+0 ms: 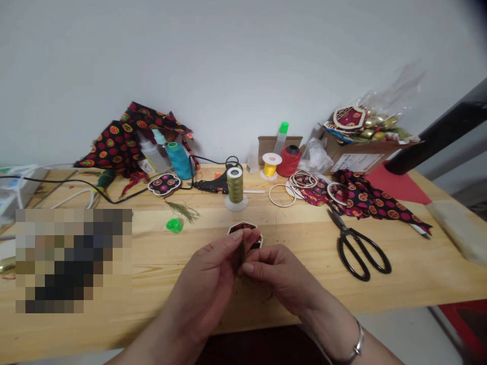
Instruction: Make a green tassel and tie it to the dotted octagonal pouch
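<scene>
My left hand (213, 276) and my right hand (279, 279) meet over the front middle of the wooden table. Between the left thumb and fingers stands a small olive-green thread bundle (242, 251). The right thumb and index finger pinch its lower part; the rest is covered by the fingers. Just behind both hands lies a wood-rimmed octagonal piece with dark patterned cloth (240, 226), partly hidden by them. Farther back, an olive thread spool (235, 187) stands upright on a round white base.
Black-handled scissors (352, 241) lie open-bladed at right. Toward the back are a glue gun (213, 185), a blue thread cone (178, 161), a red thread cone (289, 162), and a cardboard box (357, 157). A green cap (174, 225) and flower-shaped tasselled piece (164, 185) lie left.
</scene>
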Demonstrator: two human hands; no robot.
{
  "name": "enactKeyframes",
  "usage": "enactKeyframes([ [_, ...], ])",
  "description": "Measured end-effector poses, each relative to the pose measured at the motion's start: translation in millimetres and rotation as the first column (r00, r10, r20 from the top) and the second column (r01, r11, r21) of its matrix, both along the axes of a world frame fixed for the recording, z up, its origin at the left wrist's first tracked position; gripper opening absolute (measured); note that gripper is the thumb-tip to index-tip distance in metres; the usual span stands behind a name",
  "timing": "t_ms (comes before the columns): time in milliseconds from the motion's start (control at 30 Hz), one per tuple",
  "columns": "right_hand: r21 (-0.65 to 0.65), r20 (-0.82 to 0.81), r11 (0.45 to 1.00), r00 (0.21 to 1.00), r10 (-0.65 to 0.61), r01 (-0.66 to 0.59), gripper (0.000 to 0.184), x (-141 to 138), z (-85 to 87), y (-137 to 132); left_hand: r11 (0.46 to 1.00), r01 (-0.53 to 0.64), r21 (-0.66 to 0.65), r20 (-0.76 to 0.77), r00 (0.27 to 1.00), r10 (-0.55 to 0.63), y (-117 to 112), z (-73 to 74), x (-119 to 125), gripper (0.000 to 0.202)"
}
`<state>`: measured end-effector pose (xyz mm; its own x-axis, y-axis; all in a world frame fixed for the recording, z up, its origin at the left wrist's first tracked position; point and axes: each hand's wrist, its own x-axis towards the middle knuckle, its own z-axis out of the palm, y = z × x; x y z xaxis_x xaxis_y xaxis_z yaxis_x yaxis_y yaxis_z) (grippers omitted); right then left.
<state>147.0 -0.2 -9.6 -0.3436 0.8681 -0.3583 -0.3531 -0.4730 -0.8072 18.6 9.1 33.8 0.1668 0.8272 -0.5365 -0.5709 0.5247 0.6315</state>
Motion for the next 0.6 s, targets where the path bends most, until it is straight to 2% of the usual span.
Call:
enactKeyframes([
  [167, -0.101, -0.122, 0.993, 0.991, 0.053, -0.066, 0.033, 3.4, -4.9, -1.9, 0.998, -0.033, -0.062, 0.039, 0.999, 0.036, 2.5, -0.6, -0.8, 0.025],
  [300, -0.138, -0.186, 0.984, 0.979, 0.089, -0.116, 0.035, 4.9, -4.5, -3.1, 0.995, -0.017, -0.098, 0.065, 0.998, 0.024, 3.7, -2.2, -1.4, 0.027],
  [467, -0.122, -0.172, 0.989, 0.983, 0.062, -0.083, 0.035, 3.7, -5.1, -6.0, 0.997, 0.007, -0.075, 0.101, 0.995, 0.001, 2.2, -5.2, -1.9, 0.026],
  [600, -0.073, -0.087, 0.996, 0.995, 0.044, -0.051, 0.035, 1.0, -8.9, -10.5, 0.998, -0.031, -0.053, 0.097, 0.995, 0.036, 1.7, -7.6, -3.3, 0.027],
])
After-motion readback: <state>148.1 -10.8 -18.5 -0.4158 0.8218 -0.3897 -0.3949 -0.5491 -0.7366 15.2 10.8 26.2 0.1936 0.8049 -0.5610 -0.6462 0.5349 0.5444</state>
